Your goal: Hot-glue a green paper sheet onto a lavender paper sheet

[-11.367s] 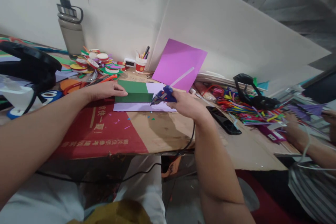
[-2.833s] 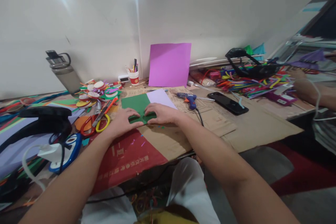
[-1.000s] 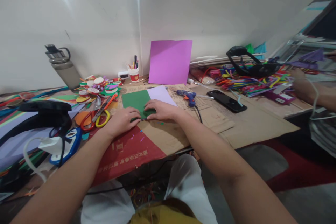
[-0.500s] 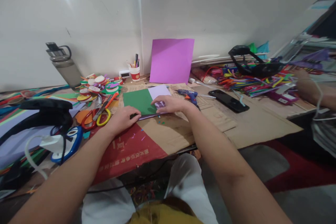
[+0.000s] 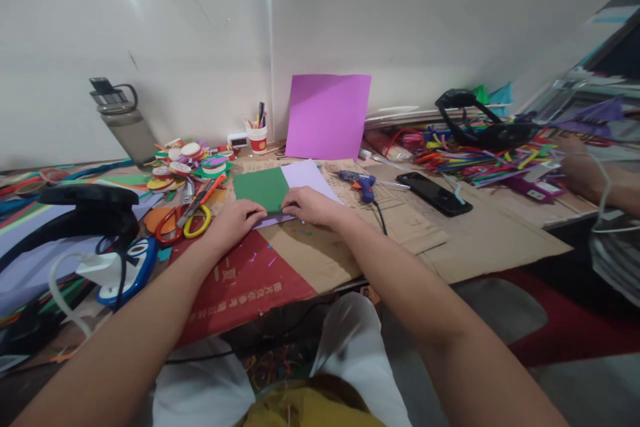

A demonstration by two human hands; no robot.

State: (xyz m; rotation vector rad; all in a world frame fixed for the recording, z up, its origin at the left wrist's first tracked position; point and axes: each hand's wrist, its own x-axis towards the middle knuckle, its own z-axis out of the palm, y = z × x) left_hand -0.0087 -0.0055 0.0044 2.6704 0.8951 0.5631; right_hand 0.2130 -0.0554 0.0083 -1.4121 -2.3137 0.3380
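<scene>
A green sheet of paper (image 5: 263,187) lies on top of a lavender sheet (image 5: 313,180), which shows to its right and along its near edge. My left hand (image 5: 239,220) has its fingers closed at the green sheet's near left corner. At the near right corner, the fingertips of my right hand (image 5: 309,205) pinch the same sheet, with the hand resting over the lavender one. Left of my left hand lie scissors with red and yellow handles (image 5: 199,221). A blue glue gun (image 5: 357,180) rests beyond my right hand.
Cardboard (image 5: 320,253) covers the tabletop. A purple sheet (image 5: 329,117) leans on the wall beside a pen cup (image 5: 257,140). Farther right are a black phone (image 5: 434,193), a heap of colourful pipe cleaners (image 5: 470,160) and another person's arm (image 5: 590,177). A bottle (image 5: 127,130) stands left.
My right hand has moved left to the green sheet's near right corner. More of the lavender sheet shows on the right. My left hand has barely moved.
</scene>
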